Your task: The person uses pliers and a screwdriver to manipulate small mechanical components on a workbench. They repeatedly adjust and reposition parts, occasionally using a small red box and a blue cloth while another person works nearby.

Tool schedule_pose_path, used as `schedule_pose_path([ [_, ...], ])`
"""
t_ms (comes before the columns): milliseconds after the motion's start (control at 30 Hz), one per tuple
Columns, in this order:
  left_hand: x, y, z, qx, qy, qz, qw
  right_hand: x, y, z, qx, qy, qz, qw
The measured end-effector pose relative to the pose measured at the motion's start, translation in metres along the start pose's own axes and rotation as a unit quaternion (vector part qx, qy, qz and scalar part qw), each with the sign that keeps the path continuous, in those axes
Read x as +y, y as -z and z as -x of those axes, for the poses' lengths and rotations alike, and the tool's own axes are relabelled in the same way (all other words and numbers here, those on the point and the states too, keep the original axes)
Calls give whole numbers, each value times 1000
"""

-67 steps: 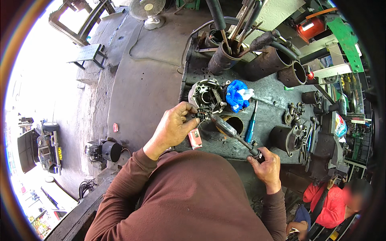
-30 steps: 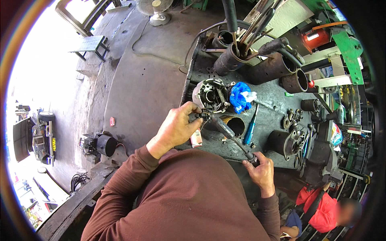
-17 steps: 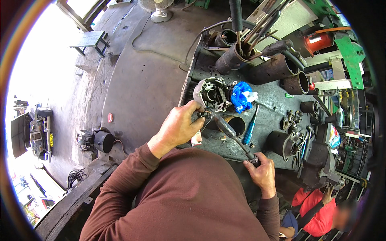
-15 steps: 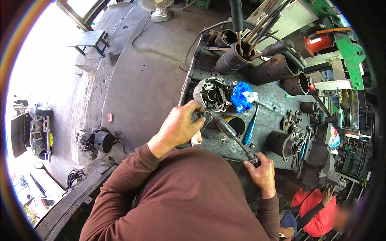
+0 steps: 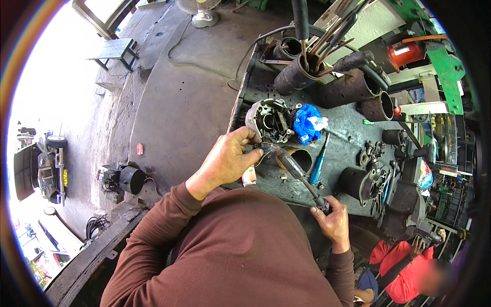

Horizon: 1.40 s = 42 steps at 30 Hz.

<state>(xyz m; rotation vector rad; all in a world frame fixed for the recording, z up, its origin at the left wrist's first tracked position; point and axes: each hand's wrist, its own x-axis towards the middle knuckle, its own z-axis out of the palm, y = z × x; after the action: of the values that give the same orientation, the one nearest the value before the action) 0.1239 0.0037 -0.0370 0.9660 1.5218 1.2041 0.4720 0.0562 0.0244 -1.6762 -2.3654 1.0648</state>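
My left hand pinches a small dark component with a thin wire. My right hand grips the dark handle of a long tool resembling a soldering iron, whose thick metal head reaches up to that component. Just beyond sit an open metal housing and a crumpled blue bag with white material in it. Under the tool is an open metal cylinder; beside it lie a blue screwdriver and a small pale box, partly hidden by my left hand.
The dark bench carries metal cylinders with hoses and rods, engine parts and hand tools. A fan and small bench stand at left. A person in red works at lower right.
Compared with earlier, my hands hold the same things, with only a slight shift of fingers and tool. The view has shifted a little. The person in red has moved an arm.
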Motion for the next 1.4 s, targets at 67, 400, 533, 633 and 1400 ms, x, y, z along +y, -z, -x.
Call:
schedule_pose_path([
  [67, 3, 1, 0, -8, 5, -13, 1000, 0, 0, 0, 0, 1, 2, 1000],
  [400, 8, 1, 1, -27, 33, -39, 998, -2, -1, 2, 5, -1, -11, 1000],
  [533, 8, 1, 2, -27, 32, -32, 999, -1, 0, 3, 2, -2, 10, 1000],
  [633, 7, 1, 2, -24, 27, -51, 998, 0, 0, 4, -1, -1, 8, 1000],
  [1400, -2, -3, 4, 33, -118, -156, 980, -34, 17, 6, 83, 69, 191, 976],
])
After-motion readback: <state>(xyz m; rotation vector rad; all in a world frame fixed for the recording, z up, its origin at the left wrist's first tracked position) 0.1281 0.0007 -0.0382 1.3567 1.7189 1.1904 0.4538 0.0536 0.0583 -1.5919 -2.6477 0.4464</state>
